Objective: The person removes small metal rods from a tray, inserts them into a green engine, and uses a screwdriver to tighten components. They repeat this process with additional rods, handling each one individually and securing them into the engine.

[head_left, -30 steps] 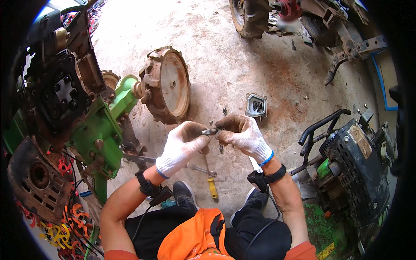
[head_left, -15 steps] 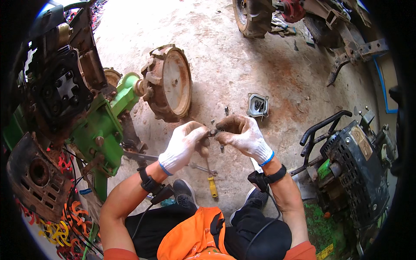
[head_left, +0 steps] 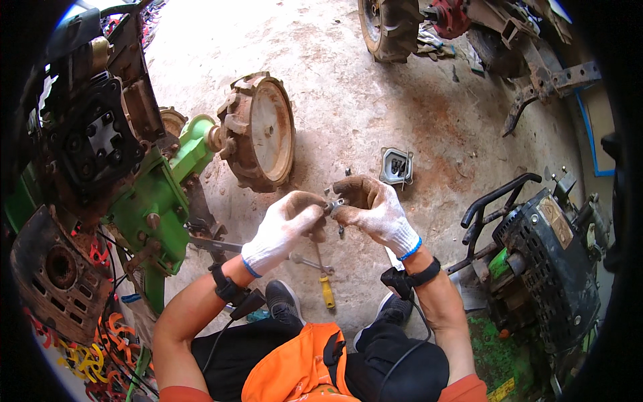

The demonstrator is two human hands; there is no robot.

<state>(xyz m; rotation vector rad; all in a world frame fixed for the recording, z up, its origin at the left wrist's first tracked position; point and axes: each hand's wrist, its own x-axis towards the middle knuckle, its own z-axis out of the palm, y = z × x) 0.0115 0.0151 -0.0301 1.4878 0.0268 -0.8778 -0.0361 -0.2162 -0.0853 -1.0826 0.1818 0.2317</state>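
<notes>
In a soiled white work glove, my left hand [head_left: 284,228] pinches one side of a small metal part [head_left: 335,205]. My right hand [head_left: 376,212], gloved the same way, grips its other side between thumb and fingers. The part is silvery and dark; its exact kind is too small to make out. Below my hands, a screwdriver with a yellow handle [head_left: 327,292] lies on the concrete beside a wrench [head_left: 309,262]. Just beyond my right hand sits an open metal cover [head_left: 396,166] with small dark pieces inside.
To the left stands a green machine [head_left: 151,211] with a lugged wheel [head_left: 268,130] and an exposed engine block [head_left: 94,137]. A dark engine with a slotted guard [head_left: 552,261] is at the right. Another tyre [head_left: 385,30] stands far off. Red and yellow curved pieces [head_left: 90,358] lie lower left.
The small metal part has turned between my fingers and shows a brighter, silvery side. My left hand has shifted slightly down and left; both hands still hold the part.
</notes>
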